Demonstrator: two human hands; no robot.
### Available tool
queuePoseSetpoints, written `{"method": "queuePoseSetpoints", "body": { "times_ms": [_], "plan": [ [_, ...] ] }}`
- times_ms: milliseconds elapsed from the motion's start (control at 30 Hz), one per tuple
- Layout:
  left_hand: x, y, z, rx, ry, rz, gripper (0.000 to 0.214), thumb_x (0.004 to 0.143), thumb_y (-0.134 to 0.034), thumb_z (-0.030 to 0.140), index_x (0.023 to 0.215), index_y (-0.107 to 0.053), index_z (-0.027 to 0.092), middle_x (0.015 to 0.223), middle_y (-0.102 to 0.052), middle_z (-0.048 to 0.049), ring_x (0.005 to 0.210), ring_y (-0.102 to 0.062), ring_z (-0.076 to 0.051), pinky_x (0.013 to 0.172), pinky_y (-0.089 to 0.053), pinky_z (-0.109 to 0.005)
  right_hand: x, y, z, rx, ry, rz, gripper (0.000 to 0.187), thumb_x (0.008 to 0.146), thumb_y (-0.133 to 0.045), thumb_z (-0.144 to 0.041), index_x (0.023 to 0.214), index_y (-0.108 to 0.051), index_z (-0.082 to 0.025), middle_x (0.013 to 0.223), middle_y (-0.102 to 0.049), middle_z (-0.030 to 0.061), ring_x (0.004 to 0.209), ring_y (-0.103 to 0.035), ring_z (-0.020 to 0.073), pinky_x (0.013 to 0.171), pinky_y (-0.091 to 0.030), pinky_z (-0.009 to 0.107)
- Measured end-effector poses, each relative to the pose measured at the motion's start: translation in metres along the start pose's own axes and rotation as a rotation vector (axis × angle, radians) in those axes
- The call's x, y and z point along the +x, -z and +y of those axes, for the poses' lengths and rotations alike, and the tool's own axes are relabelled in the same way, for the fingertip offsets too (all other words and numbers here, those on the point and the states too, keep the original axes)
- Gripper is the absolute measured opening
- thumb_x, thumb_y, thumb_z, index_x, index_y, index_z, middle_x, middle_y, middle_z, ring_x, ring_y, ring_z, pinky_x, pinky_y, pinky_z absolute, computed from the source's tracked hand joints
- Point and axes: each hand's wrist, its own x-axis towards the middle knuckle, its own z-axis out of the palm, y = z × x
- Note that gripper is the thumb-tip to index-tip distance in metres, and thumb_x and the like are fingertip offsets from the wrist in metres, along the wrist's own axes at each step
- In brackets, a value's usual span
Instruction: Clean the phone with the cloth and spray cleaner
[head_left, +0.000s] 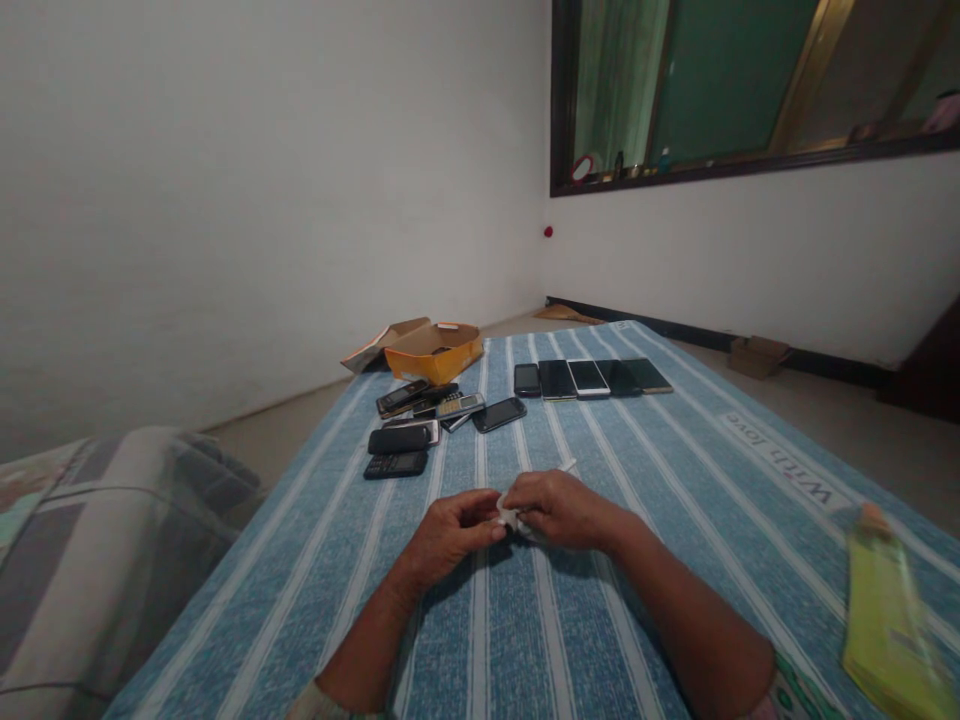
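My left hand and my right hand meet low over the striped cloth. My right hand is closed on a crumpled white tissue, part of which sticks out past its fingers. The left fingers and thumb are curled at the tissue's other side, around something mostly hidden; a small dark patch shows under it. Beyond my hands lies a touchscreen phone, beside a loose pile of keypad phones. Nearer on the left are a dark phone or case and a black keypad phone.
An open orange box stands behind the pile. Several smartphones, including a white one, lie side by side at the back right. A yellow packet lies at the right edge on the blue striped cloth. Covered furniture stands left.
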Motion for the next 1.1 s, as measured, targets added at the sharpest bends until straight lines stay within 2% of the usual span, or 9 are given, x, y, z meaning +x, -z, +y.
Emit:
{"method": "queuePoseSetpoints", "body": {
  "times_ms": [167, 400, 667, 900, 1100],
  "plan": [
    [-0.001, 0.001, 0.002, 0.043, -0.003, 0.025, 0.045, 0.054, -0.092, 0.033, 0.093, -0.078, 0.014, 0.096, -0.078, -0.0111, 0.095, -0.070, -0.030, 0.098, -0.047, -0.047, -0.005, 0.008, 0.015, 0.047, -0.065, 0.046, 0.027, 0.085, -0.056, -0.005, 0.102, -0.073, -0.017, 0.097, -0.070, 0.0061, 0.092, -0.063, 0.0177, 0.084, -0.044, 0.028],
    [-0.002, 0.002, 0.011, 0.156, -0.063, -0.005, 0.038, 0.067, -0.083, 0.042, 0.090, -0.079, 0.013, 0.087, -0.076, -0.0101, 0.085, -0.067, -0.027, 0.087, -0.050, -0.043, -0.013, 0.018, 0.036, 0.121, -0.105, 0.159, 0.026, 0.084, -0.055, -0.003, 0.097, -0.074, -0.015, 0.094, -0.069, 0.0067, 0.092, -0.063, 0.0189, 0.086, -0.046, 0.031],
    [-0.001, 0.006, 0.010, 0.275, -0.092, 0.079, 0.030, 0.070, -0.080, 0.038, 0.090, -0.082, 0.016, 0.091, -0.078, -0.0114, 0.090, -0.068, -0.031, 0.092, -0.048, -0.044, -0.019, 0.021, 0.048, 0.188, -0.136, 0.205, 0.023, 0.085, -0.055, -0.005, 0.096, -0.074, -0.014, 0.094, -0.069, 0.0069, 0.091, -0.064, 0.0181, 0.084, -0.046, 0.030],
    [0.000, 0.006, 0.008, 0.285, -0.074, 0.106, 0.034, 0.068, -0.079, 0.041, 0.091, -0.081, 0.015, 0.090, -0.078, -0.0117, 0.088, -0.068, -0.031, 0.088, -0.050, -0.044, -0.020, 0.022, 0.049, 0.155, -0.152, 0.216, 0.021, 0.086, -0.056, -0.005, 0.093, -0.074, -0.014, 0.090, -0.067, 0.0059, 0.088, -0.063, 0.0174, 0.082, -0.045, 0.029],
    [0.000, 0.007, 0.007, 0.261, -0.080, 0.071, 0.035, 0.070, -0.080, 0.041, 0.092, -0.081, 0.014, 0.092, -0.078, -0.0116, 0.090, -0.068, -0.030, 0.088, -0.049, -0.043, -0.012, 0.015, 0.034, 0.032, -0.115, 0.176, 0.023, 0.085, -0.055, -0.003, 0.092, -0.072, -0.016, 0.088, -0.065, 0.0048, 0.088, -0.060, 0.0176, 0.080, -0.043, 0.028]
  ]
}}
